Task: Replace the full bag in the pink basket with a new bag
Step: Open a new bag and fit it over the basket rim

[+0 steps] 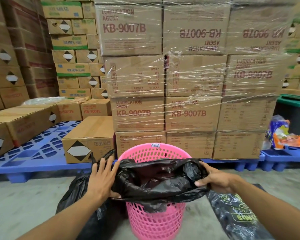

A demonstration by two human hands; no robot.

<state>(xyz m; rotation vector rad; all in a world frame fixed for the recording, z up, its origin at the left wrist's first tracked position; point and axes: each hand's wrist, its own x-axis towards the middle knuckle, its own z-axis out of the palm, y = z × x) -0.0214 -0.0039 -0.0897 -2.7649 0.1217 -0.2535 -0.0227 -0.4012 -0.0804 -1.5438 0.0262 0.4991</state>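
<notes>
A pink perforated basket (154,220) stands on the concrete floor in front of me. A new black bag (156,187) is spread open over its mouth, draped over the near rim while the far rim shows bare. My left hand (100,177) pinches the bag's left edge with the thumb underneath and the fingers spread. My right hand (213,179) grips the bag's right edge. A full black bag (76,193) sits on the floor left of the basket.
A shrink-wrapped stack of cardboard boxes (189,80) on blue pallets (40,153) rises right behind the basket. A printed black plastic pack (235,215) lies on the floor at right. A dark bin with a green rim (294,115) and colourful wrappers (284,135) stand far right.
</notes>
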